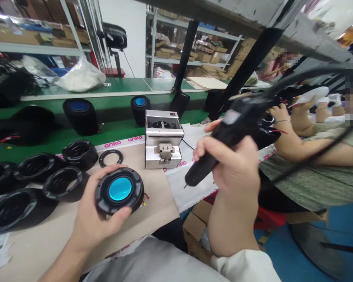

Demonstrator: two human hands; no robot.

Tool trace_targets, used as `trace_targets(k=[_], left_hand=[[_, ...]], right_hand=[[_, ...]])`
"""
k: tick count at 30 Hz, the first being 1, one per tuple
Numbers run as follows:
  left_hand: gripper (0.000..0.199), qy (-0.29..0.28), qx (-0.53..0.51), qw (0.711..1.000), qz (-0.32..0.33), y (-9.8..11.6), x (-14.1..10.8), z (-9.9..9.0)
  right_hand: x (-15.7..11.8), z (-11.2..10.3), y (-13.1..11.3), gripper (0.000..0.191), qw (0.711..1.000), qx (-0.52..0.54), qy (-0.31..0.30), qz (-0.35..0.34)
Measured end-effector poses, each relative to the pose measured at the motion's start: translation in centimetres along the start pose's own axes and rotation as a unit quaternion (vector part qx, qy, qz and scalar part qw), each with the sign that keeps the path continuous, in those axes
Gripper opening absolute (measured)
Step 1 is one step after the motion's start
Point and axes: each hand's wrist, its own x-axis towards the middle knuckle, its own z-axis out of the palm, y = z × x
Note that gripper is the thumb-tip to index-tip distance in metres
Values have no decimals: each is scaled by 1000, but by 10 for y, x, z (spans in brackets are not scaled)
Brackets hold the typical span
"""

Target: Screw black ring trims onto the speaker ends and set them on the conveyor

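My left hand (91, 211) is wrapped around a round black speaker (104, 196) with a shiny blue disc facing up. Short red and yellow wires poke out at its right side. In my right hand (235, 160) is a black electric screwdriver (206, 166), its thin bit tilted down and left, apart from the speaker. A silver screw feeder (164, 141) stands on the bench between and beyond my hands. Just behind the speaker lies a flat black ring (111, 158). Several hollow black housings (66, 183) sit to the left of my left hand.
Two black speakers with blue tops, one (80, 115) farther left, stand at the back of the green bench. Black posts (250, 66) rise behind the feeder. At right, a co-worker's arm (285, 133) is close to my right hand. An open cardboard box (195, 231) sits below the bench edge.
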Motion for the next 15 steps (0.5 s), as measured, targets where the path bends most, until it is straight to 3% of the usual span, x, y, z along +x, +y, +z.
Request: trace_targets(k=[2,4,10,15], left_hand=[[73,-5,-14,1000,12,-1,4,4],[75,-10,-27,999,14,0,5,5],[78,-10,-52,999,15,-2,3,3],[79,-13,-65,998,19,-3,4,3]], right_hand=[[4,6,-6,40,992,38,33,-114],[8,12,-4,33,980,95,29,-174],[28,30,40,33,983,107,-84,-122],[44,43,59,44,985,78,-99,-118]])
